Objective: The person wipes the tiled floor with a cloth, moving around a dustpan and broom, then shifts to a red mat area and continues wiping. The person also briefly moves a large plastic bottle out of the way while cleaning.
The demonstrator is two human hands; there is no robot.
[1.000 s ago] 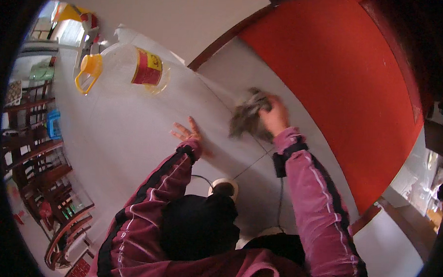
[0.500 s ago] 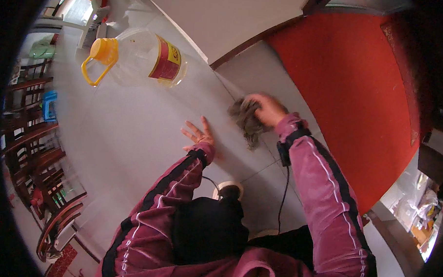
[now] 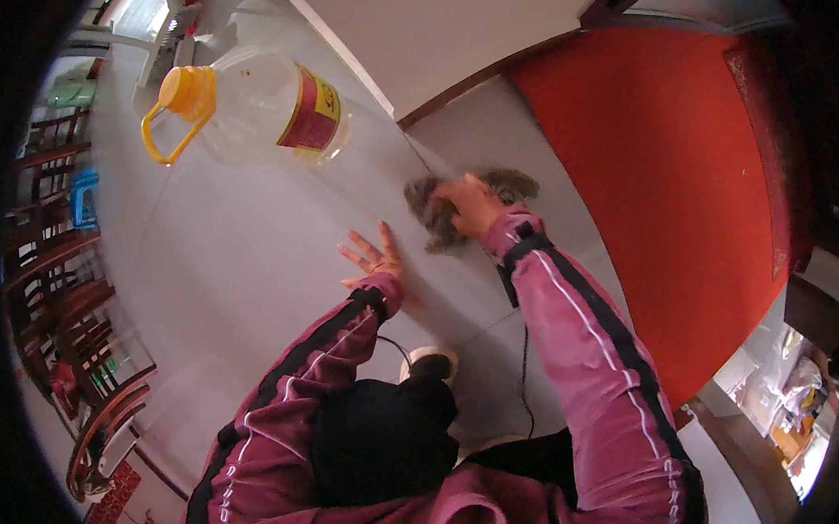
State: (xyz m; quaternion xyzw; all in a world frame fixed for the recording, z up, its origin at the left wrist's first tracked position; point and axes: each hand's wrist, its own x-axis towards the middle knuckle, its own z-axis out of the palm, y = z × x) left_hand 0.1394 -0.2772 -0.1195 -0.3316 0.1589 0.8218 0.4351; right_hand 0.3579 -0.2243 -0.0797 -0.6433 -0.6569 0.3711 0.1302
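Note:
A crumpled grey-brown rag point(image 3: 430, 216) lies on the pale tiled floor point(image 3: 226, 255). My right hand point(image 3: 470, 206) presses down on it with fingers curled into the cloth, and part of the rag sticks out past the far side of the hand. To its left, my left hand point(image 3: 375, 258) is spread flat with fingers apart and holds nothing. Beyond the left hand stands a large clear plastic jug point(image 3: 249, 104) with a yellow cap and handle and a red and yellow label.
A red mat point(image 3: 663, 178) covers the floor on the right. A white wall corner point(image 3: 436, 50) juts in at the top. Dark wooden chairs point(image 3: 76, 315) and a blue stool point(image 3: 85, 199) line the left side. A black cable point(image 3: 526, 377) hangs by my right arm.
My right hand has moved left with the rag, which is now spread out on both sides of the hand. My left hand has kept its place on the floor.

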